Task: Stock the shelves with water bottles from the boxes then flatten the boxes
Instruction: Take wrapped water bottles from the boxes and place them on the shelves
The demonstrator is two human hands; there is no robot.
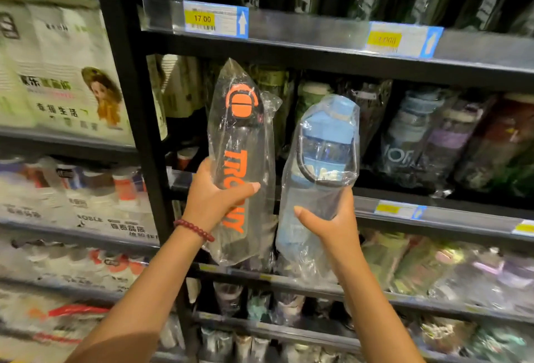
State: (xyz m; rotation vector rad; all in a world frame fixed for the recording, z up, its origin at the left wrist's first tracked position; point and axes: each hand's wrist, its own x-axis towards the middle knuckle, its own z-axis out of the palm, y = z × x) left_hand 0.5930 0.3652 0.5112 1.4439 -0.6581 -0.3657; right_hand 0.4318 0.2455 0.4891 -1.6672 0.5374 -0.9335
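Nearest the camera, the left hand [215,197] grips the middle of a black bottle with orange lettering [241,160], thumb wrapped across its front. Just beside it, the right hand [332,218] clasps the lower body of a blue-lidded clear bottle [320,171]. Both are upright in loose plastic sleeves, likely light, rigid and slippery; mid-body holds seem safest. Beyond them, the middle shelf [462,212] holds more bagged bottles.

left hand [215,195]: grips black bottle [241,160], orange lettering, bagged
right hand [332,219]: grips blue bottle [323,160], bagged
shelf [462,212]: behind both
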